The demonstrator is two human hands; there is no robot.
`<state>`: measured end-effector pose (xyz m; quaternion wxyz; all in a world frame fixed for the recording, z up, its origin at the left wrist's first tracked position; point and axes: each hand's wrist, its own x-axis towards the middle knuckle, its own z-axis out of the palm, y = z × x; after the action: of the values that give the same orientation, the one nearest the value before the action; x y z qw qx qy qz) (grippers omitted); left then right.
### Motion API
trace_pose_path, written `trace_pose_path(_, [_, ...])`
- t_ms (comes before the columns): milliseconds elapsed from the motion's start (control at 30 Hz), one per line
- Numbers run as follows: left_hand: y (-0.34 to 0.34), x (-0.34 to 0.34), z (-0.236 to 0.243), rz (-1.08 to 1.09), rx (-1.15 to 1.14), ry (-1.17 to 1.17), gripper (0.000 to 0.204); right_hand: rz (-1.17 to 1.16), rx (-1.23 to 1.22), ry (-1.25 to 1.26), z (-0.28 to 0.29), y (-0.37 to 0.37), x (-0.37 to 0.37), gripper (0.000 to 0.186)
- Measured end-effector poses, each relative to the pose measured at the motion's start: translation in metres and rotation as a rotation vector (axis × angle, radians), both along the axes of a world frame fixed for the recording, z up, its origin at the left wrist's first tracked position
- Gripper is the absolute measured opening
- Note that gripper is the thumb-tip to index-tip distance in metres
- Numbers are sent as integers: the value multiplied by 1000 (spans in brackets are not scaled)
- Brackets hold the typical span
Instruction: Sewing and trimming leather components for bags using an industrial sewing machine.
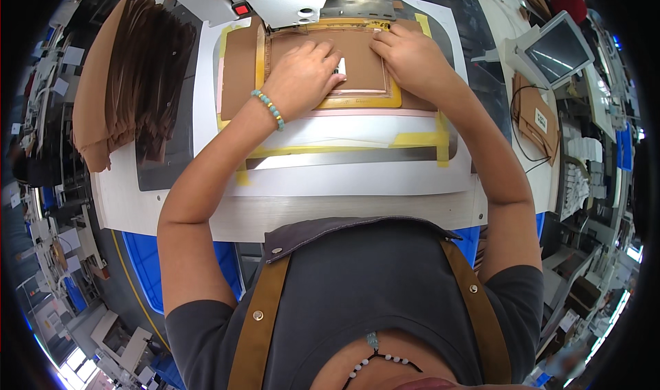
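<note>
The left hand (302,77) lies palm down, fingers loosely extended, over the brown panel (354,46); the right hand (409,56) curls at the far right corner of the yellow-edged frame (357,103), its grip unclear. The panel, just near of the white machine (282,5), looks light and bendable; the stiffer frame suits holding by opposite sides.

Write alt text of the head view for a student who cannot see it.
A person's left hand lies over brown material inside a yellow frame, right hand at the frame's upper right corner, in front of a white machine. Brown pieces are bunched at the left; a tilted screen stands at the right.
</note>
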<state>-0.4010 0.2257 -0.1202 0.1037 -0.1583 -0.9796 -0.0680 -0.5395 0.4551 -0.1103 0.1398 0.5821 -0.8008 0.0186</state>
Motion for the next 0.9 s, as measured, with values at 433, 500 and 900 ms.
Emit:
trace_pose_path(433, [-7,1,-6,-30,57,19,42,9,52,-12,0,-39,13,34])
trace_pose_path(500, [-10,2,-8,-34,65,64,42,26,34,-35,0,-44,14,33])
trace_pose_path(900, [-35,9,-16,-1,101,134,37,95,-76,-180,13,-45,27,30])
